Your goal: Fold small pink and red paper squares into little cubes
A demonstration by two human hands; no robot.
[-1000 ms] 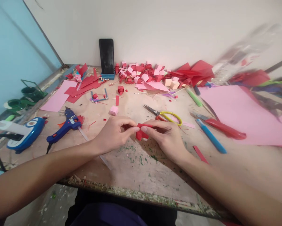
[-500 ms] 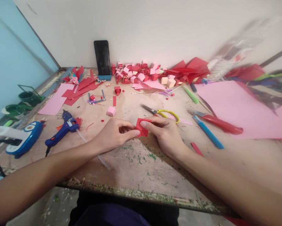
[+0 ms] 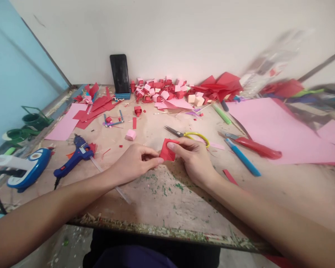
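Observation:
A small folded piece of red paper (image 3: 167,152) is held up between my hands, just above the middle of the table. My right hand (image 3: 196,158) pinches its upper right part, thumb on top. At the lower left corner, the thumb and fingertips of my left hand (image 3: 138,160) are closed on the paper's edge. Behind it lie scissors (image 3: 188,135) with yellow handles, blades pointing left. A pink paper cube (image 3: 130,134) rests beyond my left hand. The fingers under the paper are partly hidden.
To the left are a blue glue gun (image 3: 75,156) and a blue-white device (image 3: 30,169) with a cable. Red and pink paper cubes (image 3: 161,91) pile up by the wall near a phone (image 3: 119,73). A red-handled knife (image 3: 256,147), blue marker (image 3: 243,158) and pink sheets (image 3: 276,126) lie right.
The head view has shifted slightly. My left thumb has slid from the paper's face down to its lower left corner; my right hand keeps its pinch.

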